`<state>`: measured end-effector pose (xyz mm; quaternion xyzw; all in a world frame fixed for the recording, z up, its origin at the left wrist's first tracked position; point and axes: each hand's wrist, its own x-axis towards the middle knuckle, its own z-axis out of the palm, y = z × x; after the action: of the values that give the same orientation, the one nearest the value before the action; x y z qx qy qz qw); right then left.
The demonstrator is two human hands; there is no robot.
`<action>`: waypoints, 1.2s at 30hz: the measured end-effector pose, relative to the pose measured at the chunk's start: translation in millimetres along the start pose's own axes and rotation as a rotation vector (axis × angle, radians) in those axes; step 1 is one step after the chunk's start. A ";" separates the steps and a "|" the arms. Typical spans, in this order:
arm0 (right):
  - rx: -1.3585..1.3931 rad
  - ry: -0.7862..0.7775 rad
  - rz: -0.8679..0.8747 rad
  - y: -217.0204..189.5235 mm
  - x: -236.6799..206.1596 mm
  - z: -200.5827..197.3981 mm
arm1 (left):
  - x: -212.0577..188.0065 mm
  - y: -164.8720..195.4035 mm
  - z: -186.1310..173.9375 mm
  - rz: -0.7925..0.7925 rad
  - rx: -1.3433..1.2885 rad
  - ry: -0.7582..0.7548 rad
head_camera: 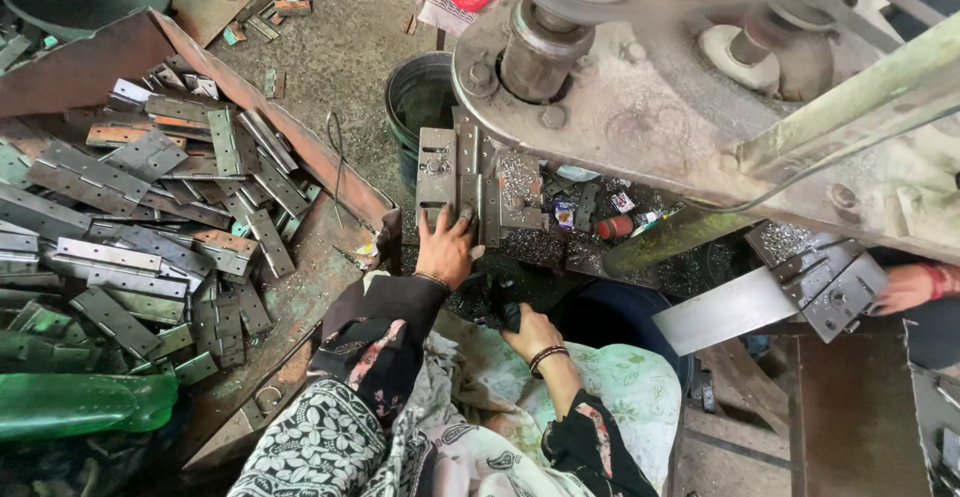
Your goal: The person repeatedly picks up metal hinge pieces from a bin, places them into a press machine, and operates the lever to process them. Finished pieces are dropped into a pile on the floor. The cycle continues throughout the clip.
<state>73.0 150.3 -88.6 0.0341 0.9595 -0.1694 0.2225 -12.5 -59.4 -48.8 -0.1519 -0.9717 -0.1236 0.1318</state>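
Observation:
My left hand (pixel 444 248) reaches forward and presses on a grey metal hinge (pixel 437 169) lying on the work bed of a drilling machine (pixel 640 107). Its fingers grip the hinge's near edge. More hinge leaves (pixel 478 182) lie beside it under the spindle (pixel 540 52). My right hand (pixel 532 334) rests low over my lap, fingers curled down into a dark gap below the bed; what it holds is hidden. A beaded bracelet circles that wrist.
A rusty tray (pixel 300 297) at left holds a heap of several hinges (pixel 150 217). A green plastic bottle (pixel 85 402) lies at lower left. A dark bucket (pixel 418 102) stands behind the bed. Another person's hand (pixel 905 287) holds a hinge (pixel 835 287) at right.

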 end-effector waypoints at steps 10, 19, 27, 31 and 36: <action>0.035 0.119 0.036 -5.5 10.1 22.0 | 23.3 -8.8 13.2 -0.004 0.071 -0.046; 0.092 0.208 -0.053 -9.5 6.4 34.9 | 19.6 -5.5 7.1 -0.037 0.078 -0.160; 0.049 0.144 -0.060 -8.7 6.1 41.6 | 40.3 -13.4 10.6 -0.114 0.184 -0.233; 0.141 0.315 -0.136 -7.6 8.4 42.0 | 57.9 -13.6 9.2 -0.107 0.231 -0.259; 0.067 0.232 -0.074 -5.9 10.6 41.0 | 59.1 -14.7 0.5 -0.065 0.267 -0.320</action>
<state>79.6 130.7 -126.0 0.0254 0.9732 -0.2045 0.1022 -71.7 -57.4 -34.9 -0.1191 -0.9925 0.0278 -0.0092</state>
